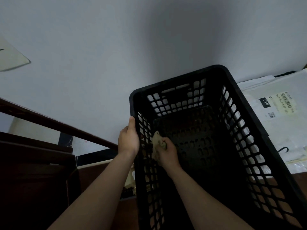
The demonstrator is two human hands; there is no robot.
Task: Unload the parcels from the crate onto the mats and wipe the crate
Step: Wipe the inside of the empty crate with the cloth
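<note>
A black slotted plastic crate [259, 130] fills the right half of the view, and nothing lies inside it. My left hand [128, 138] grips the crate's left rim from outside, thumb along the top edge. My right hand [167, 153] reaches inside and holds a crumpled beige cloth [157, 141] against the inner left wall. White parcels [274, 117] with a printed label lie to the right of the crate.
A pale wall fills the upper view. Dark wooden furniture [33, 163] stands at the lower left, with a dark rail running diagonally above it. A pale flat object [11, 57] shows at the far left edge.
</note>
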